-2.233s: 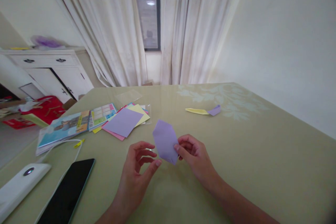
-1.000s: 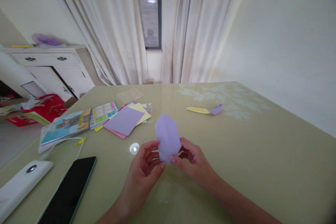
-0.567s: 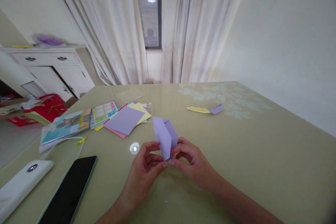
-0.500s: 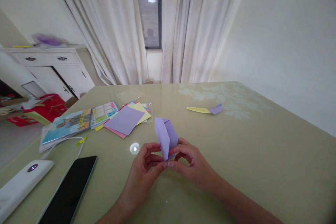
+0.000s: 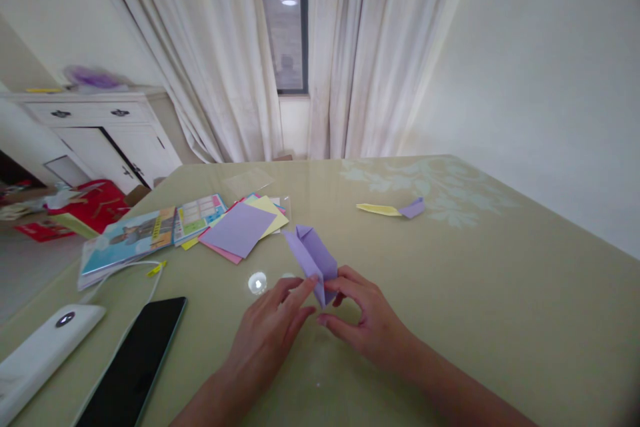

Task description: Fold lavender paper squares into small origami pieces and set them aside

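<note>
Shaping folds looks to be the step: right of the phone [image 5: 135, 360], the right hand [image 5: 373, 315] grasps the paper [image 5: 323, 253] between its fingers (thumb clear), while the left hand [image 5: 267, 325] — loose, unclasped — rests a fingertip on it. Next seems to call for light, even pressing.

Indoor light, moderate and flat, contrast low. Glossy desk [image 5: 475, 293] mirrors light: hard white glare spot left of the folded paper [image 5: 319, 250], plus hazy streaks toward the far edge. Window [image 5: 280, 33] reads dull grey; round bright reflection in the glass, small pixelated patch near the bottom. Shadows under left hand [image 5: 270, 327] and right hand [image 5: 373, 313] faint, soft-edged. Wide-lens stretch at lower left, phone [image 5: 135, 357] visibly elongated. Right-side corners darken. Purple bundle [image 5: 95, 77] on the cabinet [image 5: 90, 110] smeared; fine print soft.
</note>
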A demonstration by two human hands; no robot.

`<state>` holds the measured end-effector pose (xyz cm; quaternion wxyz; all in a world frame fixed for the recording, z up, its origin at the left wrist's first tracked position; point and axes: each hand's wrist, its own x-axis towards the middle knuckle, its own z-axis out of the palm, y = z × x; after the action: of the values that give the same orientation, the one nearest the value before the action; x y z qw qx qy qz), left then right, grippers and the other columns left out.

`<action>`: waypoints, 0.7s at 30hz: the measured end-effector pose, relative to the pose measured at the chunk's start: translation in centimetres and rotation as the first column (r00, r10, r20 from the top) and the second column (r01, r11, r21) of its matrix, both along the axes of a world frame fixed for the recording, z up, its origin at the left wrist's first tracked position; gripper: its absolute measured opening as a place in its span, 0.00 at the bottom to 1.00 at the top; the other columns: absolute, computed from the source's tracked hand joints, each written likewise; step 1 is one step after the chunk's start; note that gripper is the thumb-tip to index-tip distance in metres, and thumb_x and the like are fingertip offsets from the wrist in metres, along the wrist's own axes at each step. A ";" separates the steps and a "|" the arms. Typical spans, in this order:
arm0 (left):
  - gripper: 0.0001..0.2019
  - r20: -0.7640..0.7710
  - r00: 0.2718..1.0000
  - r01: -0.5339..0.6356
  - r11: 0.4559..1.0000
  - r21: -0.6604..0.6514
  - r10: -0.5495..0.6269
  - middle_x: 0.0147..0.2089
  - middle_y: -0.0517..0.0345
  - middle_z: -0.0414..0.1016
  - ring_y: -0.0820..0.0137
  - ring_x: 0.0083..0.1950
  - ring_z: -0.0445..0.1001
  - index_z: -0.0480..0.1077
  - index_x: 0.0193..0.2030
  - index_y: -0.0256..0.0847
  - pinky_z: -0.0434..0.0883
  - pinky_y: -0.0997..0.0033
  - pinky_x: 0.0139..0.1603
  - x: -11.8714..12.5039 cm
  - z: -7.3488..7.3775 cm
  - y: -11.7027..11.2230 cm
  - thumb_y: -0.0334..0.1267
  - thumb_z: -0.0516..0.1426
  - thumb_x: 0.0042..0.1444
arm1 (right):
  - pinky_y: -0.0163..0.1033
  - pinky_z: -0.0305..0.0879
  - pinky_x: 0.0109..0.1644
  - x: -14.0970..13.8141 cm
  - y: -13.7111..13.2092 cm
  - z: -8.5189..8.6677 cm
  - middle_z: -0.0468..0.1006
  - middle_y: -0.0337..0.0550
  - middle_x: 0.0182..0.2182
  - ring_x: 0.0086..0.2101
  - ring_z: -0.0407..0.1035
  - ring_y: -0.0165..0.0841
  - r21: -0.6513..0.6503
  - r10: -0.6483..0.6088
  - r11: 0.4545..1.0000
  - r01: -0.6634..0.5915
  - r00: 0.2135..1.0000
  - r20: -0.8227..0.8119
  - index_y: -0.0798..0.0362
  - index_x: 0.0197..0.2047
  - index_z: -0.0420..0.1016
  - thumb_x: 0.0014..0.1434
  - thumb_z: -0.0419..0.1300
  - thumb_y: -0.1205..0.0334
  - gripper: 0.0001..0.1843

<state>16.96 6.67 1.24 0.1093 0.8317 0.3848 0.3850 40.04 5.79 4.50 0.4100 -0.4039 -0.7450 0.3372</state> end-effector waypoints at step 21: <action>0.10 -0.246 0.953 -0.076 0.928 0.365 0.175 0.41 0.48 0.79 0.58 0.36 0.80 0.68 0.51 0.43 0.75 0.63 0.36 -0.2 2.1 -0.7 0.46 0.53 0.74 | 0.39 0.71 0.45 0.5 -0.4 -0.5 0.75 0.41 0.40 0.40 0.75 0.37 0.149 -0.039 0.989 0.021 0.992 0.117 0.48 0.48 0.81 0.60 0.65 0.76 0.17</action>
<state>16.72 5.96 3.31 -0.1203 0.8563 0.3743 0.3348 40.53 5.42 3.98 0.3986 -0.4031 -0.7849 0.2501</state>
